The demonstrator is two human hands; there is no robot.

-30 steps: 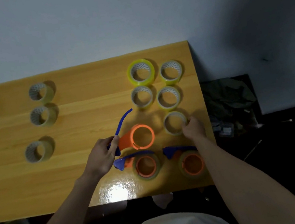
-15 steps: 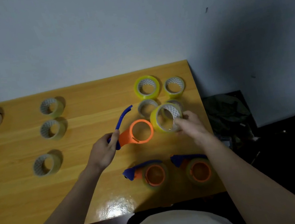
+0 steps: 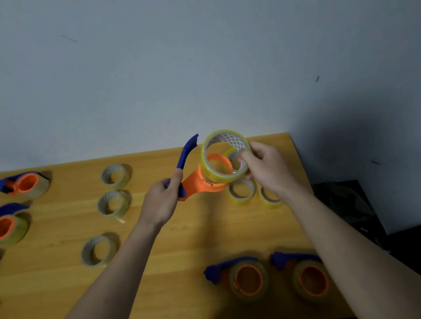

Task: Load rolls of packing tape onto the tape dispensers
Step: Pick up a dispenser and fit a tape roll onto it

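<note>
1. Step in hand: fitting a roll onto an empty dispenser, both held up above the table [image 3: 163,250].
2. Left hand [image 3: 162,203] gripped the dispenser [image 3: 198,182] by its blue handle, fingers curled round it; the orange hub pointed toward the right hand.
3. Right hand [image 3: 266,169] pinched the tape roll [image 3: 224,157] by its rim, the core partly over the hub's edge, not seated.
4. Next move, as judged: square the roll to the hub and push it fully on; a tilted core would likely jam.
5. Two loaded dispensers [image 3: 247,278] lay near the front edge; spare rolls [image 3: 242,191] stood just beneath the hands.
</note>
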